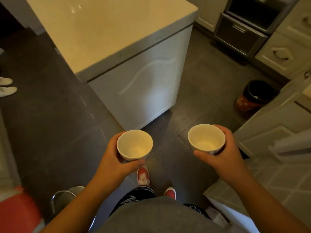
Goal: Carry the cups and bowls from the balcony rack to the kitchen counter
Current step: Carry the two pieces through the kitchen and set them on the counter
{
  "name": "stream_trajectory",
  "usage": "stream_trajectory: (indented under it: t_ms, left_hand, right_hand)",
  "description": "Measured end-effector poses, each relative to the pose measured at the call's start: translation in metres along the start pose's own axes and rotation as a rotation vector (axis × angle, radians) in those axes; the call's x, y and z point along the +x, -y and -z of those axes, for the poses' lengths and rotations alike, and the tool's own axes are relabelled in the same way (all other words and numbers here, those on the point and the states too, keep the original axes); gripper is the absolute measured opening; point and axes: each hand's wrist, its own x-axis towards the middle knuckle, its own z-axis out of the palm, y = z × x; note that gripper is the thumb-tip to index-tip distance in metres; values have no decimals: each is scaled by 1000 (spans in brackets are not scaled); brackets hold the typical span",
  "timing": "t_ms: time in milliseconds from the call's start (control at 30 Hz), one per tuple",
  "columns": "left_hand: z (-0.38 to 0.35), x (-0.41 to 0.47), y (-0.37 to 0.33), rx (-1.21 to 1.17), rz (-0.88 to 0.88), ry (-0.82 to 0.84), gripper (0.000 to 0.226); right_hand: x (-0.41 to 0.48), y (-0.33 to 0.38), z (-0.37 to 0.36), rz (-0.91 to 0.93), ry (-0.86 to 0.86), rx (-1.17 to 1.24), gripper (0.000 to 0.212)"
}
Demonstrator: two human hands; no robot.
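Note:
I hold two white cups upright, one in each hand, at waist height above the dark floor. My left hand (116,158) wraps around the left cup (134,145), which looks empty inside. My right hand (225,152) grips the right cup (206,139) from its right side and below; it is empty too. A white kitchen island counter (107,29) with a glossy pale top stands ahead, its near corner about an arm's length beyond the cups.
A dark bin with a red patterned base (252,98) stands on the floor at right, beside white cabinets (276,118). An oven (244,29) is at upper right. A chrome stool (65,197) and red seat (18,212) are at lower left. White slippers (6,86) lie at far left.

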Motion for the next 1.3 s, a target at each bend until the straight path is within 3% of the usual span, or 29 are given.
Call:
stream_trajectory:
  t_ms: [267, 433, 667, 867, 1067, 1300]
  left_hand:
    - [-9, 155, -29, -6, -30, 165, 79]
    - [-42, 257, -69, 26, -110, 354, 82]
    - [-140, 355, -130, 67, -194, 593, 81]
    - [-250, 412, -166, 67, -236, 701, 77]
    - [-335, 455, -196, 74, -232, 673, 75]
    - [-359, 501, -216, 68, -118, 493, 75]
  right_hand:
    - [123, 24, 0, 10, -85, -2, 78]
    - [168, 32, 29, -78, -257, -7, 90]
    - [190, 9, 88, -193, -506, 27, 92]
    - [218, -33, 147, -235, -594, 28, 88]
    - [282, -58, 216, -273, -533, 75, 90]
    - [401, -47, 287, -182, -385, 19, 90]
